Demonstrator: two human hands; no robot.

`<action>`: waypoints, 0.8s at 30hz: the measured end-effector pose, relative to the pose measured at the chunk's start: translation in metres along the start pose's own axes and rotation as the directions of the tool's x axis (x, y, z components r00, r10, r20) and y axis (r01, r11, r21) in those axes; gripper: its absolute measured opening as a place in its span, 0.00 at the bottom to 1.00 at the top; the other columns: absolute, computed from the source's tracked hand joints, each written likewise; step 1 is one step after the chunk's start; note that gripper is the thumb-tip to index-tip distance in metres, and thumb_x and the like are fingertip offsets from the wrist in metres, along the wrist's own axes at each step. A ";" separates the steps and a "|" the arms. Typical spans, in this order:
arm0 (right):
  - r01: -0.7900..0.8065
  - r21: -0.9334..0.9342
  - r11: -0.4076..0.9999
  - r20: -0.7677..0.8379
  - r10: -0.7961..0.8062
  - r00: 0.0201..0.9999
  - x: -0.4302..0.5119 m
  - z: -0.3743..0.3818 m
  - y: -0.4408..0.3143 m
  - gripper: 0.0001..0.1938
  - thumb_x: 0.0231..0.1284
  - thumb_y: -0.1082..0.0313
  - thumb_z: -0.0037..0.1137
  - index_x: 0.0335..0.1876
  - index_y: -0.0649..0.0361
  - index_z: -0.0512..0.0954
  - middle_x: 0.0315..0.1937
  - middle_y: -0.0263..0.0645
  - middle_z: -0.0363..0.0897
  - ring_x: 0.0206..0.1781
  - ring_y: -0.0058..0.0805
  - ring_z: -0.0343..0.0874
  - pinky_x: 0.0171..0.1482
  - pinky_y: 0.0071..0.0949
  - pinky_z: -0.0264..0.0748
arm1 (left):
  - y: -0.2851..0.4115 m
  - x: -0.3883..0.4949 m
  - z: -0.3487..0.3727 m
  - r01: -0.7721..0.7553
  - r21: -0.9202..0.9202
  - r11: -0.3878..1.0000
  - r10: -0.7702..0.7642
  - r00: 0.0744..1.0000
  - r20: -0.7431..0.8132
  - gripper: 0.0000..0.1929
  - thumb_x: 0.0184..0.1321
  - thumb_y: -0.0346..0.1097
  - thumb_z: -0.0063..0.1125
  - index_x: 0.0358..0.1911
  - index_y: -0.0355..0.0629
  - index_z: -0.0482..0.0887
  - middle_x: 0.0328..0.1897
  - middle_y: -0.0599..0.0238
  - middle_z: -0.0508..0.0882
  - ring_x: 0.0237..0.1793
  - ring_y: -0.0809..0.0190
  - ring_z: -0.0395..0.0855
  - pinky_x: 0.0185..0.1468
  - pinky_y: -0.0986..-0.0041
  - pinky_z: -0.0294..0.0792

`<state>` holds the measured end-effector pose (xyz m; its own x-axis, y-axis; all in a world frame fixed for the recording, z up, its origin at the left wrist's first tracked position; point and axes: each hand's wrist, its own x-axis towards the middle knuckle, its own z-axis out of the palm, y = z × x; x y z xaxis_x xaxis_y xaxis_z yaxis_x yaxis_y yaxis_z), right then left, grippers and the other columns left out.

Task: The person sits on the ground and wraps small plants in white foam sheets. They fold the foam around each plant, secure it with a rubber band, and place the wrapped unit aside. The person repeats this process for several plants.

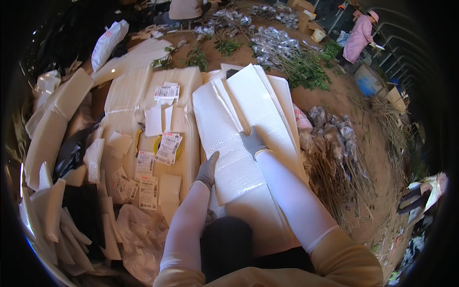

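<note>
White bubble-textured foam sheets [236, 172] lie stacked in front of me. My left hand [208, 168], in a grey glove, grips the left edge of the upper sheets with the thumb on top. My right hand [253, 141], also gloved in grey, holds a folded edge near the middle of the pile, where several layers fan apart. Left of the sheets, printed shipping labels [148, 192] and a roll of yellow tape [157, 145] rest on tall bundles of foam sheets [123, 89]. A yellow-handled tool [138, 141] lies beside the tape.
Bundled plants with wrapped roots [333, 143] lie on the soil at right. Foil-wrapped bundles and leafy branches [301, 68] spread beyond. A person in pink [358, 37] stands far right; another person [185, 9] sits at the top. A crumpled plastic bag [140, 233] is at lower left.
</note>
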<state>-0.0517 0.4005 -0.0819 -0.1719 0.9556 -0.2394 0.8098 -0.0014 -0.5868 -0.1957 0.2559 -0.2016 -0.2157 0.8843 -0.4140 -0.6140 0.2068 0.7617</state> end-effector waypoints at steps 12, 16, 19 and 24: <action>0.289 0.283 0.914 -0.155 -0.254 0.955 -0.007 -0.115 0.036 0.38 0.69 0.51 0.56 0.76 0.70 0.63 0.66 0.60 0.76 0.69 0.52 0.76 0.70 0.33 0.70 | 0.085 -0.040 0.077 -0.148 0.193 0.970 0.096 0.963 0.253 0.29 0.70 0.51 0.65 0.62 0.31 0.81 0.57 0.62 0.87 0.55 0.66 0.82 0.64 0.71 0.72; 0.180 0.012 0.984 -0.164 -0.176 0.971 -0.009 -0.135 0.067 0.38 0.67 0.46 0.57 0.75 0.66 0.65 0.64 0.60 0.77 0.67 0.55 0.76 0.70 0.37 0.71 | 0.046 -0.020 0.101 -0.255 0.354 0.900 0.188 0.959 0.214 0.28 0.69 0.48 0.67 0.63 0.34 0.81 0.58 0.66 0.86 0.56 0.65 0.81 0.64 0.71 0.71; 0.012 -0.440 0.898 -0.337 -0.177 0.925 -0.016 -0.123 0.062 0.47 0.62 0.35 0.59 0.78 0.63 0.63 0.71 0.61 0.70 0.71 0.59 0.72 0.72 0.43 0.69 | 0.025 -0.002 0.088 -0.113 0.315 0.942 0.046 0.976 0.211 0.36 0.66 0.52 0.68 0.69 0.32 0.75 0.63 0.55 0.85 0.61 0.58 0.81 0.69 0.67 0.68; -0.165 0.023 0.986 0.190 0.157 0.969 0.012 -0.107 0.075 0.62 0.54 0.24 0.63 0.83 0.64 0.50 0.79 0.59 0.59 0.80 0.52 0.60 0.77 0.41 0.61 | 0.032 -0.008 0.092 0.128 0.015 0.992 -0.128 0.958 0.257 0.30 0.70 0.48 0.62 0.68 0.34 0.75 0.64 0.58 0.84 0.61 0.57 0.82 0.68 0.66 0.71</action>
<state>0.0671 0.4434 -0.0458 -0.1457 0.8699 -0.4711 0.8139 -0.1653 -0.5570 -0.1439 0.2940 -0.1278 0.0668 0.9282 -0.3661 -0.6248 0.3250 0.7099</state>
